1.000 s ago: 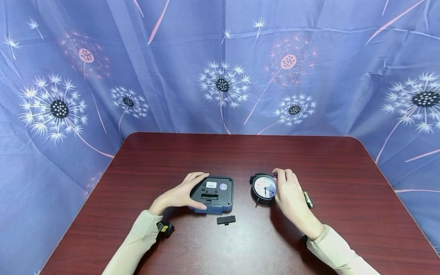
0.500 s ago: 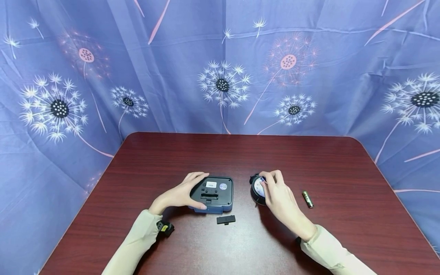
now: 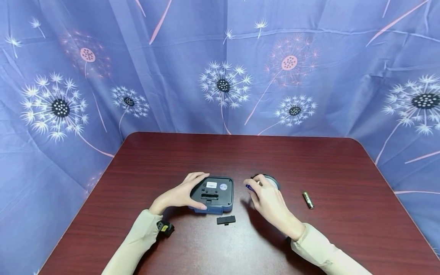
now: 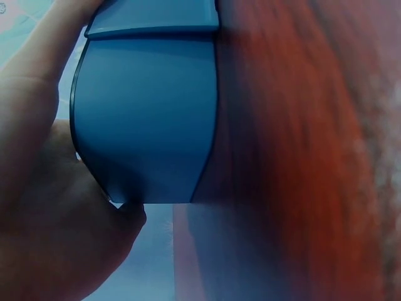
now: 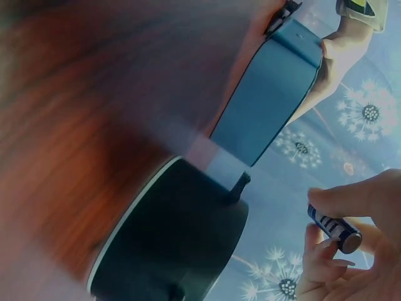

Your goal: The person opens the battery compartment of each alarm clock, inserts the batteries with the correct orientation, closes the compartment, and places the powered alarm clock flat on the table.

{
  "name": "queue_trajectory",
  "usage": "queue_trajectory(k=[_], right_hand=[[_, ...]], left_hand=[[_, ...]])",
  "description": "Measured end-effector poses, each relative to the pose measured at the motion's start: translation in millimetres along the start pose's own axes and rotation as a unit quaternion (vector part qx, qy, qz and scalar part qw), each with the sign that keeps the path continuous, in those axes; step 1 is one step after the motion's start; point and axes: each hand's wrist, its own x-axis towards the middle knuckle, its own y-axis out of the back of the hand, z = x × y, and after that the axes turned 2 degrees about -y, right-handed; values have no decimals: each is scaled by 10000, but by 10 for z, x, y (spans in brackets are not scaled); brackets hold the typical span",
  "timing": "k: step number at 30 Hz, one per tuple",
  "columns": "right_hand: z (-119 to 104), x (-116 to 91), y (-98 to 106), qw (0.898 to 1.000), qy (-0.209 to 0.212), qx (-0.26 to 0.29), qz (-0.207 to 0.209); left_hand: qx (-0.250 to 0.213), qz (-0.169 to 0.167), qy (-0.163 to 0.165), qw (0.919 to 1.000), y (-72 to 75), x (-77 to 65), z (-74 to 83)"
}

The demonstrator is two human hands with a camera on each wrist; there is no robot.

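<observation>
A blue box-shaped device lies on the table with its black back up, showing stickers, small knobs and a battery slot. My left hand grips its left end between thumb and fingers; in the left wrist view the blue side fills the grasp. Between thumb and fingertips my right hand pinches a blue battery, held in the air to the right of the device. Below the device sits a small black battery cover. Behind my right hand, a round black alarm clock is partly hidden.
A second battery, green and gold, lies on the dark red wooden table at the right. A blue dandelion-print curtain hangs behind the table. The round clock stands close beside the right hand's path.
My right hand has moved left from the right side of the round clock, across its face, carrying the blue battery toward the device. The left hand and device have stayed put.
</observation>
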Motion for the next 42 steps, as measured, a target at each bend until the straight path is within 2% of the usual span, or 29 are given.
queue_trajectory(k=[6,22,28,37,42], right_hand=[[-60,29,-71,9998,140,147,-13],[-276,113,-211,9970,147,374,-659],[-345,164,-277,9928,232,714,-936],[-380,221,-374,9916,468,683,-989],[-418,240,-397,9883,424,910,-1151]], left_hand=[[-6,-25,24,10000,-6,3,-12],[-9,-68,-82,9999,-1,5,-22],[10,-93,-117,9999,-8,4,-20],[-43,-158,-122,9998,16,11,9],[11,-157,-147,9998,7,13,-4]])
